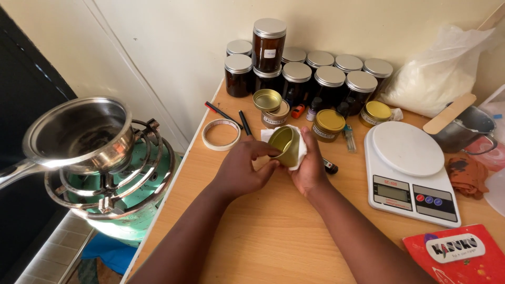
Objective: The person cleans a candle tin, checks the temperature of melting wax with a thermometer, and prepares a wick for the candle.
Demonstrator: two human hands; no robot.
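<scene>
— Where was the small gold tin (284, 145)?

— Above the near-middle of the wooden table (273, 231), tipped on its side, empty as far as showed. The right hand (311, 168) cupped it in a white tissue (302, 152); the left hand (241, 169) pinched its rim.

— Any risk?

— It could probably slip and knock the lidded gold tins (329, 125) just beyond. Farther back, dark amber jars (297, 79) stood capped; a steel pot (79, 134) on the left burner looked empty.
</scene>
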